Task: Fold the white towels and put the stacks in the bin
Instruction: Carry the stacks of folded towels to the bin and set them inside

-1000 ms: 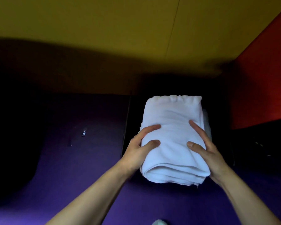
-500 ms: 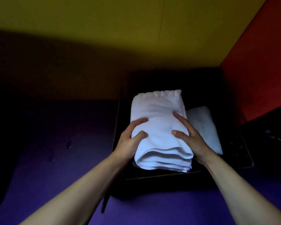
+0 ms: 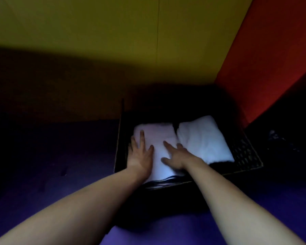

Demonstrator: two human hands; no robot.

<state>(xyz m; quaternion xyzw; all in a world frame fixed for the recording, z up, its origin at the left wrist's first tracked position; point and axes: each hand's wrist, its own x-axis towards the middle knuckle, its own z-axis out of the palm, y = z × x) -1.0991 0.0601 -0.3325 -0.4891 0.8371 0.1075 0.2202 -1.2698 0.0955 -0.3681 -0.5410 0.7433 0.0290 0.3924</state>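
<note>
Our left hand (image 3: 140, 156) lies flat, fingers straight and spread, on the left side of the folded towel stack (image 3: 157, 149); our right hand (image 3: 175, 156) presses flat on its right side, fingers apart, gripping nothing. The stack sits under both palms in the left half of the dark bin (image 3: 245, 152), its layered near edge showing just below our wrists. Just beside it on the right lies a second white stack (image 3: 203, 140), touched by neither hand. The bin rests on purple cloth (image 3: 42, 156), yellow wall (image 3: 95, 41) beyond, red panel (image 3: 272, 59) far right.
</note>
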